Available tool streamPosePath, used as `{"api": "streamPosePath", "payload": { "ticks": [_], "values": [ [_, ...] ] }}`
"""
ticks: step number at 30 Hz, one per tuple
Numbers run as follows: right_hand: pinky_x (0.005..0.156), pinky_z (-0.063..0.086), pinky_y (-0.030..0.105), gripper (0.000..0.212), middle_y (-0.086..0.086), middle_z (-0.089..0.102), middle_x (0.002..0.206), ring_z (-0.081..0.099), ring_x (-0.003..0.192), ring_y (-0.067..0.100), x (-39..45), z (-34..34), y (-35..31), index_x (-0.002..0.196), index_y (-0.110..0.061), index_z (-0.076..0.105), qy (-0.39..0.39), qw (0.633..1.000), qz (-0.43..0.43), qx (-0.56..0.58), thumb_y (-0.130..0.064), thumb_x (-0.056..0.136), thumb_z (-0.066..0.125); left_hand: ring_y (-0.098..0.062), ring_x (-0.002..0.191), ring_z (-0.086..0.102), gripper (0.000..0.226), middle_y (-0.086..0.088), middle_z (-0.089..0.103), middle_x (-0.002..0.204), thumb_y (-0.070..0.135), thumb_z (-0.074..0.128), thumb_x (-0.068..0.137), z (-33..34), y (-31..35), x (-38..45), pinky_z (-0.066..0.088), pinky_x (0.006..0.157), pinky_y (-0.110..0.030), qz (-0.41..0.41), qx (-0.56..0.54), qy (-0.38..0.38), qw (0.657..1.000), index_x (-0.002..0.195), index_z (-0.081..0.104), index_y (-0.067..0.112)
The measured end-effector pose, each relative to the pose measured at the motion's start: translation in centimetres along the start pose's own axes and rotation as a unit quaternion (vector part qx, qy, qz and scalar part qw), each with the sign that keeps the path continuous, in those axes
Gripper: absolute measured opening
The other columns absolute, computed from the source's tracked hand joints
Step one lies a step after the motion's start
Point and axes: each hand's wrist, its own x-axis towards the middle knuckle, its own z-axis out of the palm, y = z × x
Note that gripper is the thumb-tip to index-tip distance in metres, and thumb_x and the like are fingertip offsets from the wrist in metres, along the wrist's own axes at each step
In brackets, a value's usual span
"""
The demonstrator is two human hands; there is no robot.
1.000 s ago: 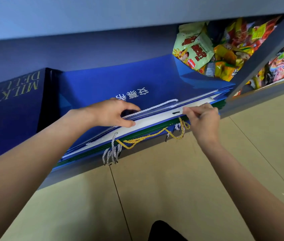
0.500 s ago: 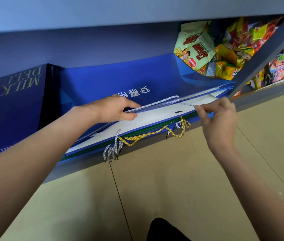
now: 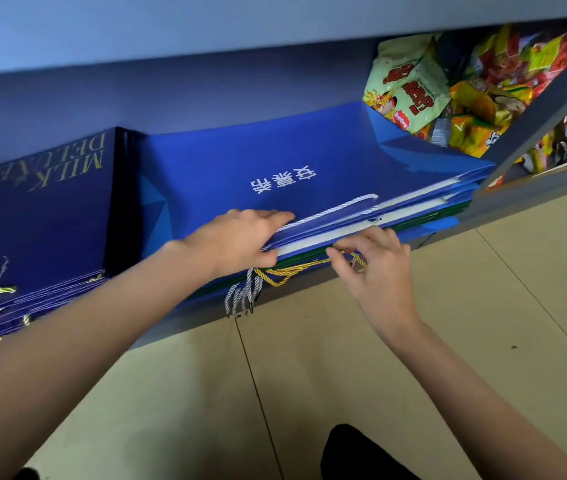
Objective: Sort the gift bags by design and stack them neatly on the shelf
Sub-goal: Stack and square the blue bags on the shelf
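Note:
A stack of bright blue gift bags (image 3: 275,157) with white characters lies flat on the bottom shelf, a white cord handle (image 3: 337,209) on top. Under them shows a thin green bag edge (image 3: 441,213) with a yellow cord handle (image 3: 292,271). My left hand (image 3: 240,240) grips the front edge of the upper blue bags, fingers on top and thumb beneath. My right hand (image 3: 372,268) has its fingers curled at the stack's front edge and pinches the yellow cord. To the left lies a stack of dark navy "MILK DELUXE" bags (image 3: 39,209) with gold cords.
Snack packets (image 3: 413,88) fill the shelf's back right corner, behind a slanting grey upright (image 3: 545,112). The shelf board above (image 3: 206,22) hangs low over the bags. Silver-white cords (image 3: 244,296) dangle over the shelf lip. Beige tiled floor (image 3: 344,358) lies in front.
My right hand has moved left and down from the white bag edge to the yellow cord. My left hand has slid forward and now clasps the front edge of the blue bags.

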Motion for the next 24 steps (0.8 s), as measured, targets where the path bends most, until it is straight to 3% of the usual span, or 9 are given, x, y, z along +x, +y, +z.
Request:
{"api": "streamPosePath", "payload": {
  "ticks": [3, 7, 9, 13, 16, 18, 20, 22, 24],
  "values": [
    [0.075, 0.033, 0.033, 0.032, 0.001, 0.062, 0.077, 0.057, 0.074, 0.027, -0.7, 0.7, -0.8, 0.078, -0.014, 0.072, -0.011, 1.0, 0.014, 0.021, -0.041, 0.078, 0.054, -0.026, 0.11, 0.052, 0.058, -0.002, 0.055, 0.13, 0.035, 0.055, 0.09, -0.2, -2.0, -2.4, 0.041, 0.093, -0.033, -0.046, -0.028, 0.003, 0.999, 0.143, 0.033, 0.028],
    [0.075, 0.041, 0.037, 0.038, -0.001, 0.063, 0.075, 0.059, 0.075, 0.027, -2.2, 2.6, -3.6, 0.076, -0.018, 0.072, -0.065, 0.996, 0.026, 0.051, -0.052, 0.073, 0.055, -0.016, 0.079, 0.043, 0.046, -0.002, 0.062, 0.093, 0.032, 0.055, 0.092, -0.5, -3.4, -3.8, 0.038, 0.085, -0.028, -0.049, -0.065, 0.039, 0.996, 0.136, 0.047, 0.028],
    [0.071, 0.045, 0.038, 0.043, -0.002, 0.062, 0.074, 0.059, 0.075, 0.026, -2.7, 3.7, -5.3, 0.073, -0.019, 0.071, -0.074, 0.996, 0.032, 0.048, -0.059, 0.068, 0.054, -0.015, 0.078, 0.045, 0.042, -0.001, 0.064, 0.096, 0.03, 0.057, 0.091, -0.7, -3.6, -3.5, 0.036, 0.083, -0.023, -0.043, -0.083, 0.045, 0.995, 0.133, 0.052, 0.025],
    [0.068, 0.031, 0.031, 0.042, 0.0, 0.053, 0.081, 0.048, 0.085, 0.02, -2.5, 5.9, -7.5, 0.072, -0.019, 0.064, -0.043, 0.998, 0.028, 0.023, -0.059, 0.061, 0.061, -0.009, 0.094, 0.062, 0.043, 0.006, 0.069, 0.11, 0.041, 0.059, 0.085, -1.0, -4.6, -3.1, 0.043, 0.091, -0.02, -0.021, -0.151, 0.042, 0.987, 0.124, 0.061, 0.024],
    [0.066, 0.024, 0.032, 0.034, 0.004, 0.051, 0.08, 0.038, 0.083, 0.02, -2.5, 6.8, -8.2, 0.068, -0.015, 0.059, -0.061, 0.997, -0.009, -0.05, -0.037, 0.055, 0.081, 0.009, 0.084, 0.055, 0.033, 0.015, 0.066, 0.098, 0.024, 0.062, 0.089, -1.2, -5.1, -3.1, 0.035, 0.079, 0.001, -0.022, -0.178, 0.06, 0.982, 0.122, 0.063, 0.022],
    [0.064, 0.022, 0.033, 0.021, 0.006, 0.051, 0.076, 0.04, 0.079, 0.023, -2.4, 6.7, -7.8, 0.066, -0.013, 0.06, -0.045, 0.994, -0.044, -0.087, -0.02, 0.055, 0.078, 0.005, 0.087, 0.058, 0.034, 0.015, 0.066, 0.1, 0.022, 0.062, 0.089, -1.3, -5.1, -3.1, 0.039, 0.084, -0.005, -0.023, -0.182, 0.06, 0.981, 0.123, 0.062, 0.022],
    [0.064, 0.021, 0.032, 0.006, 0.005, 0.053, 0.073, 0.039, 0.077, 0.021, -2.1, 5.6, -6.8, 0.063, -0.012, 0.062, -0.012, 0.994, -0.057, -0.088, -0.018, 0.062, 0.061, -0.003, 0.097, 0.062, 0.033, 0.011, 0.068, 0.109, 0.023, 0.061, 0.09, -1.2, -5.1, -3.1, 0.043, 0.094, -0.019, -0.022, -0.18, 0.055, 0.982, 0.123, 0.062, 0.023],
    [0.066, 0.026, 0.031, 0.022, 0.005, 0.055, 0.071, 0.045, 0.076, 0.023, -1.6, 3.8, -5.4, 0.06, -0.012, 0.064, -0.008, 0.996, -0.051, -0.076, -0.025, 0.066, 0.047, -0.006, 0.102, 0.062, 0.033, 0.008, 0.068, 0.113, 0.023, 0.061, 0.09, -1.1, -5.1, -3.1, 0.044, 0.097, -0.025, -0.02, -0.179, 0.047, 0.982, 0.123, 0.062, 0.024],
    [0.065, 0.035, 0.031, 0.026, 0.008, 0.057, 0.068, 0.053, 0.069, 0.026, -0.4, 1.7, -4.3, 0.063, -0.011, 0.067, -0.032, 0.999, -0.033, -0.015, -0.026, 0.074, 0.05, -0.008, 0.102, 0.062, 0.033, 0.007, 0.068, 0.114, 0.023, 0.06, 0.09, -1.1, -5.0, -3.0, 0.044, 0.098, -0.027, -0.019, -0.177, 0.038, 0.983, 0.123, 0.062, 0.023]
  ]
}}
